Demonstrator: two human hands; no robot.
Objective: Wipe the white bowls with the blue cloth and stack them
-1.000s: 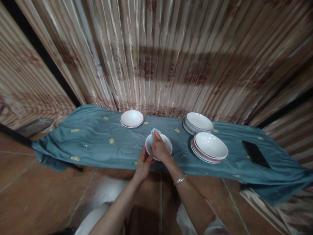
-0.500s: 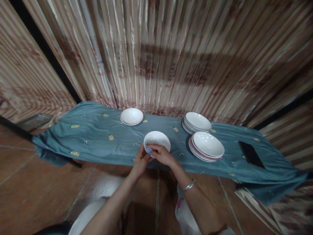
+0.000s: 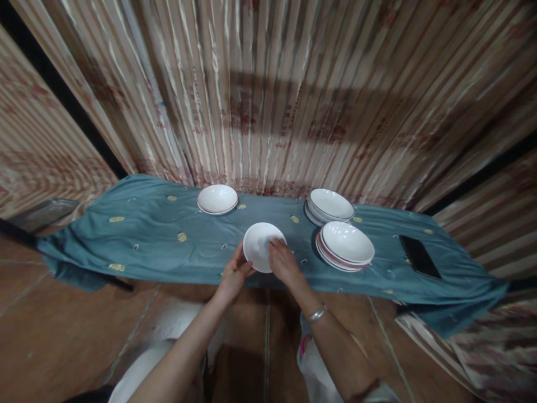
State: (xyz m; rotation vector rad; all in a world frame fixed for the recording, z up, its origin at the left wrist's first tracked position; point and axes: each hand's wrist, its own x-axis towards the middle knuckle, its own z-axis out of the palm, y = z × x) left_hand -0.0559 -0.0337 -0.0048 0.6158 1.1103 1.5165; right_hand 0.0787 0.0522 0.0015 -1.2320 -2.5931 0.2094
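Observation:
My left hand [image 3: 235, 274] grips the left rim of a white bowl [image 3: 255, 246], thumb on its near edge and fingers around the outside. The bowl is tilted towards me at the front of the table. Inside its right side is my right hand [image 3: 282, 258], fingers closed on a small light-blue cloth [image 3: 267, 240] pressed to the bowl's inner surface. Most of the cloth is hidden by the fingers. A silver bangle [image 3: 318, 314] circles my right wrist.
White bowls with a red rim [image 3: 218, 198] sit at the back left. To the right stand a dark-rimmed stack [image 3: 331, 204] and a nearer red-rimmed stack [image 3: 347, 243]. A black phone [image 3: 419, 256] lies farther right on the teal tablecloth [image 3: 155, 246]. A patterned curtain [image 3: 268, 112] hangs behind.
My right hand has moved with the cloth from the bowl's near left edge to its right side. The bowl now tilts more towards me. The whole view has shifted slightly.

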